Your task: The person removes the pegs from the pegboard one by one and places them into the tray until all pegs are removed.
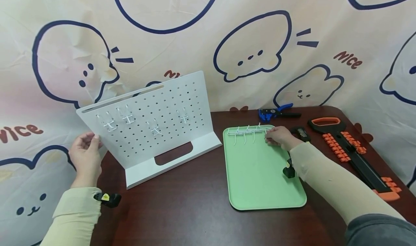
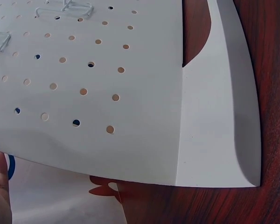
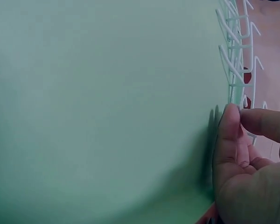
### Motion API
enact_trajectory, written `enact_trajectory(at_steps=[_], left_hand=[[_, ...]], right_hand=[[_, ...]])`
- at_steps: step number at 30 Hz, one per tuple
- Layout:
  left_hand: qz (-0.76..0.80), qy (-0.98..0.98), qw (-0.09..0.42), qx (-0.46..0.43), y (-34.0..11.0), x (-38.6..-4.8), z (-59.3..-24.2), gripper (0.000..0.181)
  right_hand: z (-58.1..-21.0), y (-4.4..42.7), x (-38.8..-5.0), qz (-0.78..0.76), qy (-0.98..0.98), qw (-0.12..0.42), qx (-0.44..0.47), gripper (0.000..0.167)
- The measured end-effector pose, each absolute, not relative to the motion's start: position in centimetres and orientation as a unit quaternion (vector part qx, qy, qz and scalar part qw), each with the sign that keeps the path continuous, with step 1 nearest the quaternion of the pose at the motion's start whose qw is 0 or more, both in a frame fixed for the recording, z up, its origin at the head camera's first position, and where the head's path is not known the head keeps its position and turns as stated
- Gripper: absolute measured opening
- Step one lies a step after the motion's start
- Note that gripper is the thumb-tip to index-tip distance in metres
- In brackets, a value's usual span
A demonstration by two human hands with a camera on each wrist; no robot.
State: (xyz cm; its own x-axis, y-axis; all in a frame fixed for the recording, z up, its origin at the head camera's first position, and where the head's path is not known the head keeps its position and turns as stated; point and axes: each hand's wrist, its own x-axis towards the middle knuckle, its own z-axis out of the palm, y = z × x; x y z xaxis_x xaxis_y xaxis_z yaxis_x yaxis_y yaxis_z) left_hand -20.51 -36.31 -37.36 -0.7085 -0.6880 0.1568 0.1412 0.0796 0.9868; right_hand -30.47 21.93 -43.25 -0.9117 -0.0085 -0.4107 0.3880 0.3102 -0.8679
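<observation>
A white pegboard stand (image 1: 169, 109) with several white wire hooks (image 1: 156, 130) on its face stands at the left of the table. My left hand (image 1: 86, 159) holds the board's left edge, thumb in front; in the left wrist view only part of this hand (image 2: 0, 186) shows, at the lower left. At the far edge of a green tray (image 1: 260, 174) lies a white wire rack with hooks (image 1: 245, 131). My right hand (image 1: 281, 137) pinches the right end of this rack (image 3: 238, 70) between thumb and index finger (image 3: 245, 154).
Behind the tray lies a blue and black plier-like tool (image 1: 274, 112). A black device (image 1: 300, 133) rests beside the tray's far right corner. Farther right is a long black and orange rack (image 1: 354, 156). A printed curtain (image 1: 182, 51) hangs behind the dark table (image 1: 182, 210).
</observation>
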Motion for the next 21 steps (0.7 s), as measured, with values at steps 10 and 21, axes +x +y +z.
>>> enact_trajectory(at_steps=[10, 21], left_hand=[[-0.656, -0.65, 0.325, 0.206, -36.2, -20.4, -37.4, 0.012], [-0.651, -0.654, 0.32, 0.214, -36.2, -20.5, -37.4, 0.011]], right_hand=[[-43.2, 22.0, -30.2, -0.566, 0.798, 0.17, 0.12, 0.016], [-41.7, 22.9, -30.8, -0.559, 0.807, 0.168, 0.092, 0.029]])
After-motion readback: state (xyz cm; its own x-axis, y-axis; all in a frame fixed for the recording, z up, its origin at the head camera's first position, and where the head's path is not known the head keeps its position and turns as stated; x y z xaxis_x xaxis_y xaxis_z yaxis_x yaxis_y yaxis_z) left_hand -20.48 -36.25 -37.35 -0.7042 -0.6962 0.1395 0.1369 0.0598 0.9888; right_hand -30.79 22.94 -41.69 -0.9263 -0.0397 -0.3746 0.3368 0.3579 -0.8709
